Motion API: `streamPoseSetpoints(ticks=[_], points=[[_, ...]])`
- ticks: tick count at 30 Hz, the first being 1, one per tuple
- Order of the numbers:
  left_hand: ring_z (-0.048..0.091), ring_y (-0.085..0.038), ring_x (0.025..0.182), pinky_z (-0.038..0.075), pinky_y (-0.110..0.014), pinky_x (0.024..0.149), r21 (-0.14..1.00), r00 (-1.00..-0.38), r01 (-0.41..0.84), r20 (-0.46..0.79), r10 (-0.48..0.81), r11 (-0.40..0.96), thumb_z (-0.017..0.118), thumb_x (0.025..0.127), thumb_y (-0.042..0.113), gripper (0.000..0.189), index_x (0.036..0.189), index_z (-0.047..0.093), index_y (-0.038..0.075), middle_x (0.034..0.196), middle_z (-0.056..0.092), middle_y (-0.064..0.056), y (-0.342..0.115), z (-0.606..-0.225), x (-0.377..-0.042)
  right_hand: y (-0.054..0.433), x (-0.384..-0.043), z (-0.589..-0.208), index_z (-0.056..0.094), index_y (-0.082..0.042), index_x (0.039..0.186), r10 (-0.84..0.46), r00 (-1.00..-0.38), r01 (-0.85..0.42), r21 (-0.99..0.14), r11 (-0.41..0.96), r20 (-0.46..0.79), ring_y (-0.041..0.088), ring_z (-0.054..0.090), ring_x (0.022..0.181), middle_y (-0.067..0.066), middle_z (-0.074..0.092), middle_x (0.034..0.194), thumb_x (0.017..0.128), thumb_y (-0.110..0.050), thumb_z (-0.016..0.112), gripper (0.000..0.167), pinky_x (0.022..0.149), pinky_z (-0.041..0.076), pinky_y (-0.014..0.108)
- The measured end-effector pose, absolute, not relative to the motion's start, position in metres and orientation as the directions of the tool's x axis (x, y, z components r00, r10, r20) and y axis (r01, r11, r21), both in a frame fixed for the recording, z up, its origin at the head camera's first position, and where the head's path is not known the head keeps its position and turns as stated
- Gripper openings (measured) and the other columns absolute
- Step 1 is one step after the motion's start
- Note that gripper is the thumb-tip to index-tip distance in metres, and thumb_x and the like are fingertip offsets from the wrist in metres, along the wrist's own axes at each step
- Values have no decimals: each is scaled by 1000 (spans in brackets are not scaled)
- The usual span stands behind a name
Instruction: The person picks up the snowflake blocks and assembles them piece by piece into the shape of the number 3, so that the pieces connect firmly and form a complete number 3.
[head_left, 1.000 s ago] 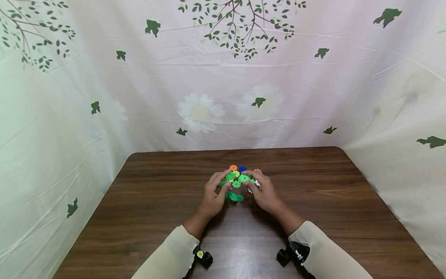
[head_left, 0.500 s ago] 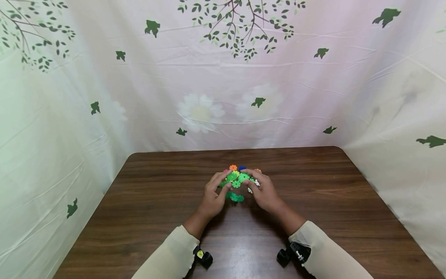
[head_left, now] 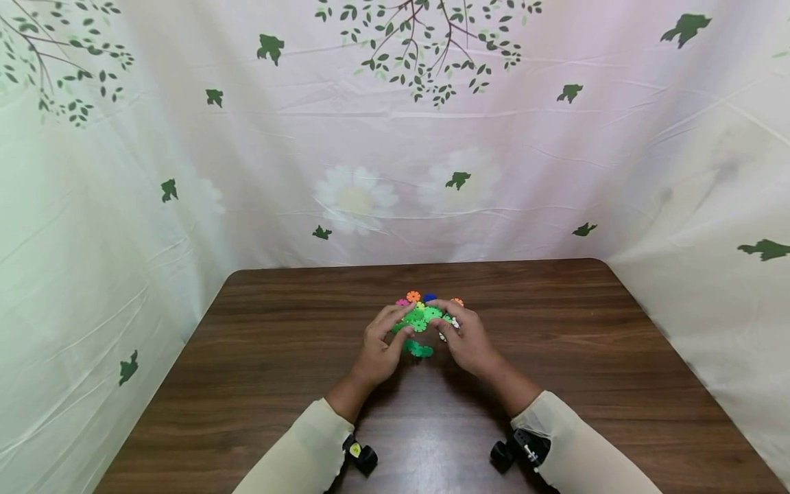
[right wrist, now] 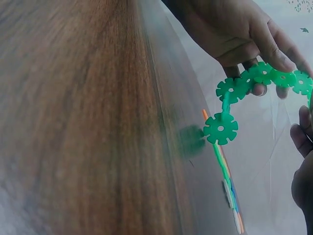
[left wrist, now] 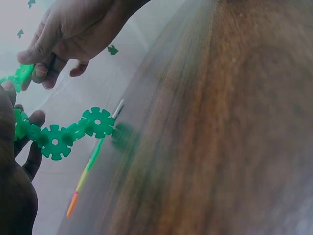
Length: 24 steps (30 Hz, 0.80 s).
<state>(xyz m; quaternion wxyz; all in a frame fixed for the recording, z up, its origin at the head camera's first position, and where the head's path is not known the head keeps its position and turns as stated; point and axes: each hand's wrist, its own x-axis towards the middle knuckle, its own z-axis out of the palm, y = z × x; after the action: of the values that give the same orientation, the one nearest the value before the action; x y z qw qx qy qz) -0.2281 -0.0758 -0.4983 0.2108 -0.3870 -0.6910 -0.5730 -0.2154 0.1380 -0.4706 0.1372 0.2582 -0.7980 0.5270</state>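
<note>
Left hand (head_left: 382, 346) and right hand (head_left: 472, 343) pinch 1 green chain (right wrist: 259, 74); 2 orange discs (head_left: 413, 296) (1 left, 1 right) lie beyond.

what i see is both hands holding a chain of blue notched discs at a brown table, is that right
Not quite: the chain of notched discs is green, not blue, as the left wrist view shows. The left hand and right hand do hold it at a brown table.
</note>
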Motion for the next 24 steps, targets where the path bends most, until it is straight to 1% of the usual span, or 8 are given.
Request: streamPoseSetpoints(ticks=[2,5,9,11,14,17,22,24], points=[[73,-34,92,61,-32,98,618,-603,784,740,299,53,63,102,-14,43,144,62,-13,130,67,-24,-76,-498,-228,138,-215,-470,67,4,140,-264,-835,-548,-774,316,483,25,70,98,22,75,131,108,-3,63,33,85,60,26],[73,-32,93,60,-29,98,621,-603,783,735,309,51,64,102,-13,42,144,63,-12,129,68,-24,-76,-498,-228,137,-213,-468,67,4,139,-260,-848,-527,-788,319,462,24,70,98,23,75,132,107,-4,64,33,84,60,25],[71,-36,108,59,-27,100,628,-611,776,727,314,58,65,102,-10,43,145,65,-8,129,68,-24,-76,-498,-227,135,-211,-466,68,3,138,-254,-858,-510,-799,320,446,18,70,103,22,75,132,107,-5,65,33,86,60,21],[70,-38,108,60,-26,98,630,-608,775,725,322,47,65,103,-9,43,145,65,-7,129,67,-25,-76,-498,-228,135,-210,-466,68,4,137,-251,-858,-509,-801,314,447,16,71,104,22,75,131,106,-4,66,32,87,60,20],[70,-39,97,62,-26,89,635,-600,773,724,340,12,62,105,-7,42,147,62,-9,130,64,-28,-76,-499,-228,135,-210,-467,69,5,136,-247,-851,-522,-795,309,463,11,71,105,24,76,129,105,-3,67,32,86,60,20],[71,-38,87,64,-30,82,643,-596,766,718,359,-15,60,106,-7,42,147,59,-13,132,62,-31,-76,-499,-229,135,-211,-468,70,5,134,-238,-845,-534,-786,312,480,7,70,104,24,77,126,103,-2,69,31,84,60,20],[72,-37,83,65,-41,76,657,-601,754,703,379,-23,58,106,-10,43,148,56,-16,138,61,-34,-77,-500,-229,135,-210,-468,72,4,131,-236,-844,-536,-785,312,482,12,71,94,21,79,120,102,-1,70,30,78,61,23],[72,-37,83,65,-42,75,659,-601,752,701,383,-24,58,105,-12,43,148,55,-18,138,61,-36,-78,-501,-229,135,-209,-468,72,5,131,-242,-842,-539,-784,308,483,13,73,96,21,79,121,102,0,70,30,79,61,23]])
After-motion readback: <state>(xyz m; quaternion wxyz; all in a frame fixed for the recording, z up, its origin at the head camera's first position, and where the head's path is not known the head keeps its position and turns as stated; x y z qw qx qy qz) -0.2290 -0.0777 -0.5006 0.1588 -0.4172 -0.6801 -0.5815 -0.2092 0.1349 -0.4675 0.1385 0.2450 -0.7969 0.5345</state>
